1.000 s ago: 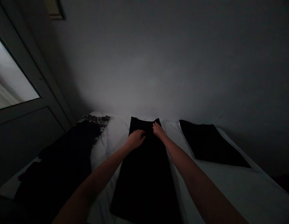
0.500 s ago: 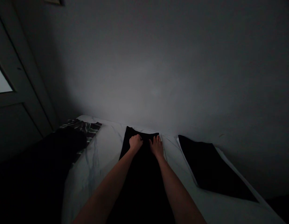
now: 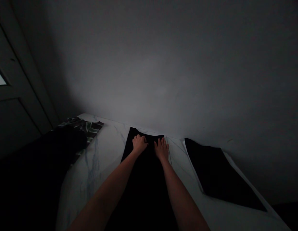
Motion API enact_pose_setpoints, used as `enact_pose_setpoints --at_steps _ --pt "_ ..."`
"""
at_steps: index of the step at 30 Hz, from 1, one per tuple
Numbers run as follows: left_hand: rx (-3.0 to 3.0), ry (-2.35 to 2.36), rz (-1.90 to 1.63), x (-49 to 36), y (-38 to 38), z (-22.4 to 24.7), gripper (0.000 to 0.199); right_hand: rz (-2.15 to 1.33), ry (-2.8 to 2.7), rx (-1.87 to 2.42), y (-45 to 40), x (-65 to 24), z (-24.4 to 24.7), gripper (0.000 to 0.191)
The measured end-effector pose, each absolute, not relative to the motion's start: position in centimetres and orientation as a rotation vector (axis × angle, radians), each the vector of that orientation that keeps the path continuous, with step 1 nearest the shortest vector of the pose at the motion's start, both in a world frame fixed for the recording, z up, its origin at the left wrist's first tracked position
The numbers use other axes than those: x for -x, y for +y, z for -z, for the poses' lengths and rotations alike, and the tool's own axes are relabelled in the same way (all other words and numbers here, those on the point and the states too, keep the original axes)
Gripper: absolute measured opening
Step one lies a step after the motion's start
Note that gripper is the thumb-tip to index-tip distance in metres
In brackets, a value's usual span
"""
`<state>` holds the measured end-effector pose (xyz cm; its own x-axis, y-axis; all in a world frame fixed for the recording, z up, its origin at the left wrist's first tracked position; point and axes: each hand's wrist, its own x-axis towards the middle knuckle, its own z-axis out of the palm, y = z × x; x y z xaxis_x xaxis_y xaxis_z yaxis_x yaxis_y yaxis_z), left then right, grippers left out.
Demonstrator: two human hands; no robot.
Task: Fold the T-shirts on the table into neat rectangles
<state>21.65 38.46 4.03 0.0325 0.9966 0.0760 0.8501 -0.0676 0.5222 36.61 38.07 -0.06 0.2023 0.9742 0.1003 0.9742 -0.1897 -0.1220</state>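
A long black garment (image 3: 145, 186) lies stretched out in front of me, its straight far edge like a waistband close to the wall. My left hand (image 3: 139, 144) rests on it just below that edge, fingers bent and slightly apart on the cloth. Beside it, my right hand (image 3: 161, 149) lies flat with spread fingers at the garment's right far corner. Neither hand appears to grip the fabric. The near end of the garment runs out of view between my forearms, and folds in it are lost in the dark.
The garment lies on a white marbled surface (image 3: 105, 147) against a grey wall (image 3: 153, 70). A folded black cloth (image 3: 218, 173) with a pale edge is on the right. To the left are a dark heap of fabric (image 3: 38, 170), a striped cloth (image 3: 94, 128) and a panelled door (image 3: 9, 112).
The fingers of my left hand have loosened from a more closed curl. My right hand stays on the cloth, its fingers a little more spread. The view has shifted slightly.
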Motion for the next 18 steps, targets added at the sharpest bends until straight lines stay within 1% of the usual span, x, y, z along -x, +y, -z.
enact_pose_setpoints --at_steps 2,7,10,14,18 --pt "-1.923 1.848 -0.676 -21.7 38.8 -4.4 0.012 -0.015 -1.875 2.317 38.1 -36.6 0.0 0.065" --pt "-1.846 1.782 -0.719 -21.9 39.6 -5.1 0.016 -0.072 -1.873 2.341 38.1 -36.6 -0.3 0.065" --pt "-1.818 1.774 -0.704 -21.6 39.5 -5.2 0.018 -0.086 -1.887 2.328 38.1 -36.6 -0.4 0.066" --pt "-1.902 1.910 -0.579 -20.3 38.9 -5.0 0.027 -0.093 -1.882 2.333 38.0 -36.6 -0.5 0.066" --pt "-1.958 2.004 -0.489 -19.4 38.5 -5.3 0.018 -0.112 -1.878 2.338 37.9 -36.6 -0.7 0.066"
